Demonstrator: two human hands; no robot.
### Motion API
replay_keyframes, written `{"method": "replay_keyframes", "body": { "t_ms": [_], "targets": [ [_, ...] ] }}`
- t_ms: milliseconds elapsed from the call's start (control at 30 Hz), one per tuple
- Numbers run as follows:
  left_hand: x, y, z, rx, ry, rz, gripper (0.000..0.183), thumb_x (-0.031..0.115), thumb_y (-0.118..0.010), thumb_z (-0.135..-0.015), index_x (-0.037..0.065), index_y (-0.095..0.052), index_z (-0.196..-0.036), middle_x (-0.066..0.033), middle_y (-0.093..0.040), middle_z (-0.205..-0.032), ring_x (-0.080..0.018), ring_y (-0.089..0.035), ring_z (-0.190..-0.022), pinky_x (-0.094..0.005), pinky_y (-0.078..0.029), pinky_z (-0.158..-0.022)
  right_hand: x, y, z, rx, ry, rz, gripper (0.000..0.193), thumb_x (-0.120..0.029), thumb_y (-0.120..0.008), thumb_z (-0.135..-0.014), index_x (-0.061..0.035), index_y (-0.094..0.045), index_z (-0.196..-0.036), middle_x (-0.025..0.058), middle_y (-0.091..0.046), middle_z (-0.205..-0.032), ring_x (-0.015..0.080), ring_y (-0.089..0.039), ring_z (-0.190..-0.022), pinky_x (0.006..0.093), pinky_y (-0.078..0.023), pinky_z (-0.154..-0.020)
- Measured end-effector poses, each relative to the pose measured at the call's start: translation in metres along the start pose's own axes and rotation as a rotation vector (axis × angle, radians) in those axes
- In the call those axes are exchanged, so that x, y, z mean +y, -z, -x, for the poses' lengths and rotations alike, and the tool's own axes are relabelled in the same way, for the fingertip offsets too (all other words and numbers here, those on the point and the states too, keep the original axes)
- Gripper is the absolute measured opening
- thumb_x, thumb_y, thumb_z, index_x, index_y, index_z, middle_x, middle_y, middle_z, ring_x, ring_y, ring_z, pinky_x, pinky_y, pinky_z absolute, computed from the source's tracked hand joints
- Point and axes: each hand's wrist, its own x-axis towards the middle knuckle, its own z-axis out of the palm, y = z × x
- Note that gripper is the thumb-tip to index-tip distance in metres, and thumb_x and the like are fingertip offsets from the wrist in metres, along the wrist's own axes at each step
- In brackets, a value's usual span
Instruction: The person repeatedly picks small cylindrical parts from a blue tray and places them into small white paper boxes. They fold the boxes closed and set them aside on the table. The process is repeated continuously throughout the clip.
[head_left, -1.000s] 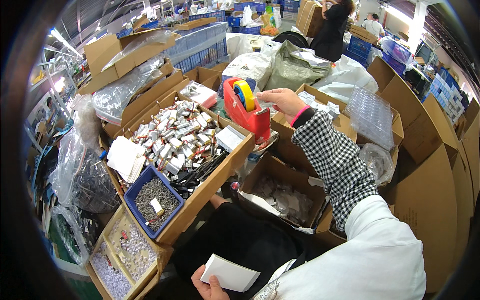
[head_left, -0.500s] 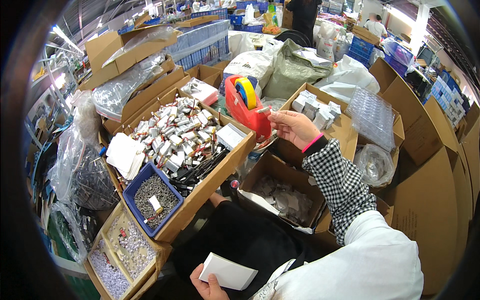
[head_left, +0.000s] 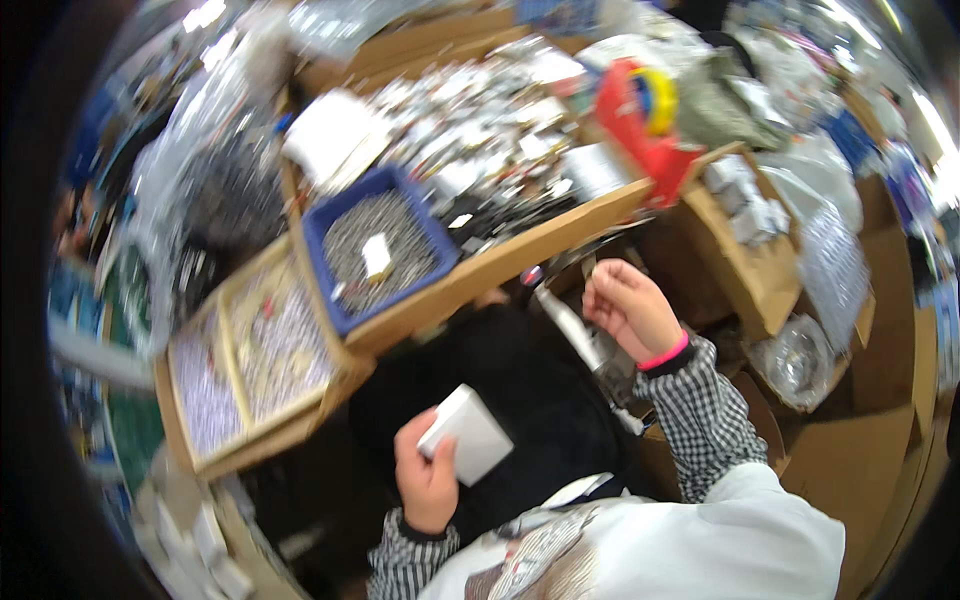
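Observation:
My left hand [head_left: 425, 475] is closed around a small flat white box [head_left: 470, 440], held tilted over my dark lap. To its right and a little higher, my right hand [head_left: 635, 310] is in the air with thumb and fingertips pinched together. Whatever is in that pinch is too small and blurred to make out. The red tape dispenser [head_left: 622, 110] with a yellow-cored roll stands beyond my right hand, apart from it, at the corner of a large carton [head_left: 540, 250].
Silver battery-like packs [head_left: 470, 110] fill the carton, beside a stack of white sheets [head_left: 335, 140]. A blue tray [head_left: 400, 296] holds many small metal parts. Left of it lies a divided tray [head_left: 232, 365] of tiny pale pieces. Small boxes [head_left: 745, 205] sit in a carton at right.
My right hand has moved from the tape dispenser down toward my lap, fingers still pinched. My left hand has the same white box, now tilted more upright. The view has swung, blurring the surroundings.

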Motion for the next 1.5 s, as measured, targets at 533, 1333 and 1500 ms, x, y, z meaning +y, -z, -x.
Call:
{"method": "replay_keyframes", "body": {
  "t_ms": [533, 1333, 1500],
  "targets": [
    [0.001, -0.007, 0.023, -0.019, 0.067, -0.019, 0.042, 0.001, -0.054, -0.085, 0.003, -0.042, -0.125, -0.0183, -0.054, -0.114, -0.0284, -0.058, -0.098, -0.0344, -0.047, -0.083, 0.104, -0.089, 0.074, -0.2, -0.36, -0.053, 0.041, -0.009, -0.062, -0.089, -0.0044, -0.04, -0.123, 0.0081, -0.063, -0.089, 0.012, -0.062, -0.076, 0.0251, -0.051, -0.069],
    [0.008, 0.002, 0.013, 0.055, 0.224, 0.29, 0.024, 0.009, -0.059, -0.091, 0.001, -0.052, -0.112, -0.0059, -0.057, -0.101, -0.0105, -0.055, -0.09, -0.024, -0.046, -0.079, 0.099, -0.072, 0.056, -0.41, 0.267, 1.003, 0.032, -0.033, -0.078, -0.072, -0.0042, -0.069, -0.084, 0.0045, -0.054, -0.067, 0.0175, -0.052, -0.062, 0.0286, -0.044, -0.057],
    [-0.008, 0.006, -0.016, -0.086, 0.203, -0.058, 0.033, 0.007, -0.064, -0.084, 0.001, -0.051, -0.114, -0.0153, -0.049, -0.123, -0.0216, -0.052, -0.109, -0.0316, -0.043, -0.093, 0.106, -0.06, 0.042, -0.423, 0.088, 1.102, 0.037, -0.038, -0.075, -0.076, -0.0018, -0.067, -0.077, 0.0078, -0.056, -0.07, 0.0195, -0.054, -0.062, 0.0296, -0.045, -0.057]
  ]
}}
